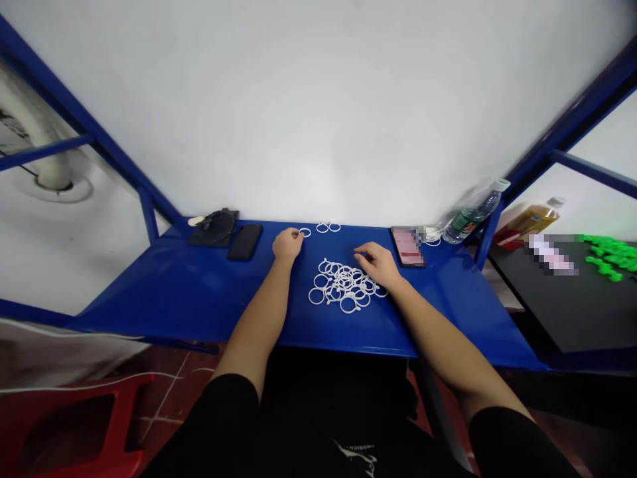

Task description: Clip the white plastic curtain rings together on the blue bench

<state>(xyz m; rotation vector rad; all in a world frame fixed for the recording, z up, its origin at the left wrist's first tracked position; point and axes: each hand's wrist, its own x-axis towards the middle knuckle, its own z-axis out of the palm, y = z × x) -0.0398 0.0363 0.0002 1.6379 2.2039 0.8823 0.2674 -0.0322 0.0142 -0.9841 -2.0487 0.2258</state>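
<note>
My left hand [287, 245] is closed on a white plastic ring [305, 233], which sticks out to the right of its fingertips, close to the wall. Over the right edge of a heap of white rings [343, 284], my right hand [377, 262] hovers with thumb and fingers a little apart and nothing visible between them. The heaped rings overlap one another, and small tabs stick out from several of them. Two more white rings [328, 228] lie side by side against the wall, between my hands and farther back.
On the blue table [189, 292] are a dark phone [245, 241] and a black pouch [215, 228] at left. To the right lie a lit phone [409, 247], a white cable [432, 236] and a leaning clear bottle [470, 216]. Blue metal posts [149, 212] flank the table.
</note>
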